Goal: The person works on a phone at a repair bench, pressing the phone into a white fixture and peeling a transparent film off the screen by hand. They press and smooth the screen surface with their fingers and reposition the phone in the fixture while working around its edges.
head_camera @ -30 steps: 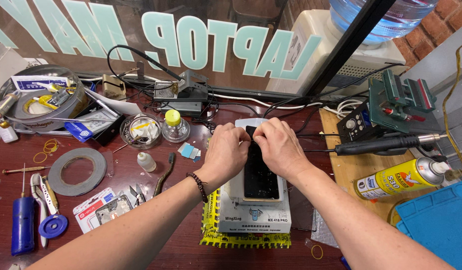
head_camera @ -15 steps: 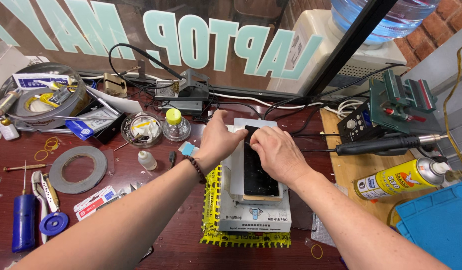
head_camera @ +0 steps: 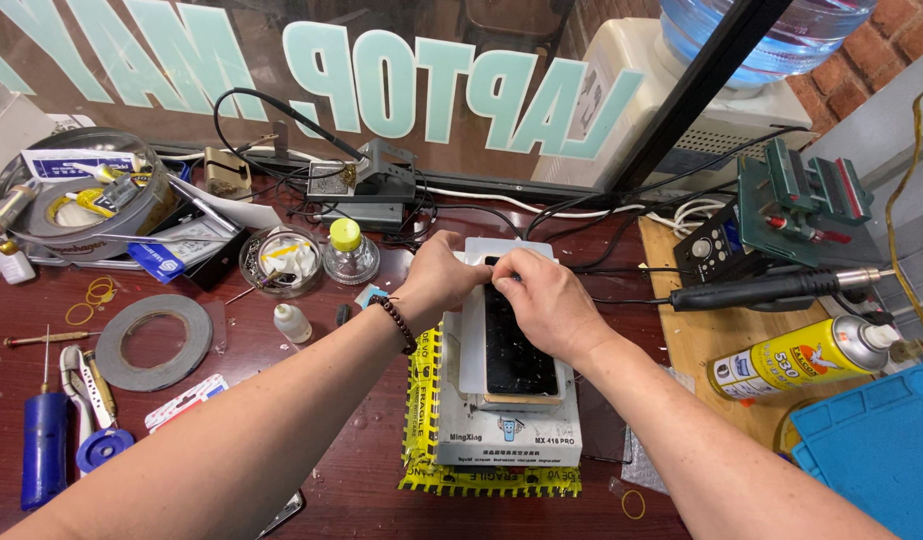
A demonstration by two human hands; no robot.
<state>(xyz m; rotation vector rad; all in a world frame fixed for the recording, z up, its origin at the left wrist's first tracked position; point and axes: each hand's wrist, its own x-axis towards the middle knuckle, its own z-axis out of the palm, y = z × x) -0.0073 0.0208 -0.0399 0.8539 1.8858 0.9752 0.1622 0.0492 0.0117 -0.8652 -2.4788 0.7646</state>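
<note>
From the head camera, both hands meet at the far end of a dark phone (head_camera: 519,345) lying flat on a white heating-plate machine (head_camera: 509,420). The left hand (head_camera: 444,280) is curled, fingers pressed on the plate's top left corner beside the phone's upper edge. The right hand (head_camera: 542,300) is bent over the phone's top, fingertips pinched at its edge; whether they grip anything small I cannot tell. The machine stands on a yellow warning-tape mat (head_camera: 422,440), on the red-brown table (head_camera: 312,400). Left of it there is some bare table before a tape roll (head_camera: 154,342) and a small white bottle (head_camera: 293,322). To the right things crowd: a hot-air handle (head_camera: 772,290), a yellow spray can (head_camera: 797,358), and a blue mat (head_camera: 877,450).
</note>
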